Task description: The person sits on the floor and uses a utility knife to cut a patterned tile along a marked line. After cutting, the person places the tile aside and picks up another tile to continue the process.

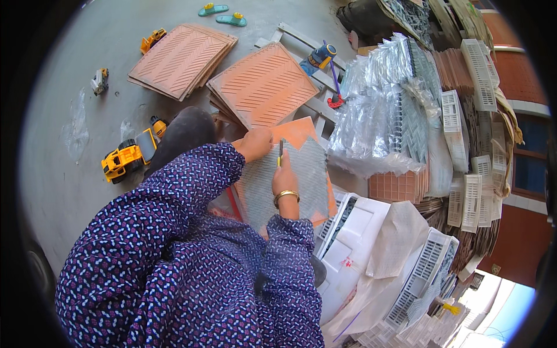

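A knife (pixel 281 152) with a yellow part on its handle is gripped in my right hand (pixel 285 178), its dark blade pointing away from me. The knife lies over a grey, finely patterned sheet (pixel 255 188) on an orange board (pixel 297 129) in front of me. My left hand (pixel 257 145) is closed at the sheet's upper left, by the board's far edge; what its fingers hold, if anything, is hidden. Just beyond it sits a stack of orange boards with slanted grooves (pixel 264 84).
Another stack of grooved boards (pixel 180 58) lies far left. Toy trucks (pixel 130 159) stand on the floor. To the right are plastic-wrapped grey tile sheets (pixel 371 110), white crates (pixel 419 278) and a white tub (pixel 354 249). A blue tool (pixel 318 58) rests by a grey frame.
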The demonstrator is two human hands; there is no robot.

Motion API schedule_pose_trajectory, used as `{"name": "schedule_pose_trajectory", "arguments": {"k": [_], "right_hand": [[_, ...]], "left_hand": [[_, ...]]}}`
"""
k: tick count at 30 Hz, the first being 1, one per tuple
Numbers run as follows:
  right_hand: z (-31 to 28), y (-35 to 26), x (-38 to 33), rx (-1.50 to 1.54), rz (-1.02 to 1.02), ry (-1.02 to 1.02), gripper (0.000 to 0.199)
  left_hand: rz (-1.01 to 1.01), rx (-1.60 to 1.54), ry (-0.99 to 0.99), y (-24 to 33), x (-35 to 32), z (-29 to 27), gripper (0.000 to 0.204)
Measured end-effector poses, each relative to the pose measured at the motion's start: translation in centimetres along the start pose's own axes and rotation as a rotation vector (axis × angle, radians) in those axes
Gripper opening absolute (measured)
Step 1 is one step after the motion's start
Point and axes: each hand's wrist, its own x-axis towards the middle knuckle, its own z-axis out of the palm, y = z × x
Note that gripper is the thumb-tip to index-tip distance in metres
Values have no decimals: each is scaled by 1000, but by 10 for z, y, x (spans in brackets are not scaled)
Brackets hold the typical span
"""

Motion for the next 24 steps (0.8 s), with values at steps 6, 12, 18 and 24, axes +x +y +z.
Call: {"name": "schedule_pose_trajectory", "arguments": {"k": [6, 12, 18, 24], "right_hand": [[-2, -13, 10, -74, 65, -27, 53], [10, -20, 8, -111, 104, 23, 51], [5, -28, -8, -40, 120, -8, 52], [12, -23, -17, -63, 102, -16, 53]], "left_hand": [[21, -13, 25, 2, -2, -2, 8], [19, -58, 85, 0, -5, 0, 10], [-34, -64, 98, 1, -7, -2, 8], [-61, -107, 85, 4, -8, -1, 7]]}}
